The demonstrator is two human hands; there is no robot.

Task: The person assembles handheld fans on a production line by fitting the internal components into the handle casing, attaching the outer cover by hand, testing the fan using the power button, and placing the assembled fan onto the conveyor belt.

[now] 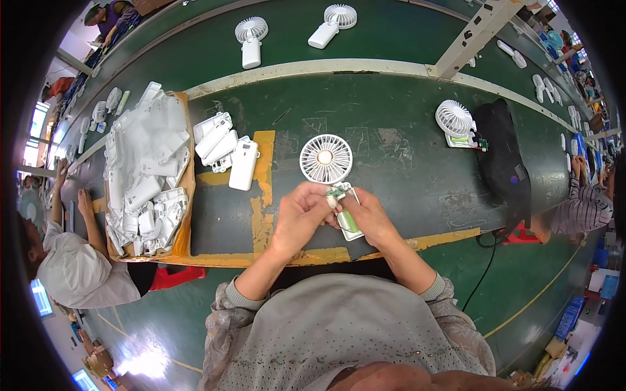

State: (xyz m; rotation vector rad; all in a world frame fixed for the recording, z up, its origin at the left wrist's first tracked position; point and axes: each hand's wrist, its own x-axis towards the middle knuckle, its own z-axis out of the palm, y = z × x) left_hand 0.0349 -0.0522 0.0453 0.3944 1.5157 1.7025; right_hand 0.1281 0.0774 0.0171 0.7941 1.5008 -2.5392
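A white handheld fan (326, 159) lies in front of me, its round grille away from me and its handle toward me. The handle is open, showing a green battery (347, 222) inside its white half-shell. With closed fingertips my left hand (299, 215) pinches a small green circuit board (336, 193) at the handle's top. My right hand (372, 220) grips the handle along its right edge, thumb near the board. Fingers partly cover the board, so how it sits against the shell cannot be made out.
At left stands a carton (184, 215) heaped with white plastic shells. Several white handle covers (243, 165) lie beside it. Another opened fan (454, 120) rests at right by a black cloth (505, 156). Beyond a pale rail (365, 66) lie finished-looking fans (251, 42). Co-workers sit on both sides.
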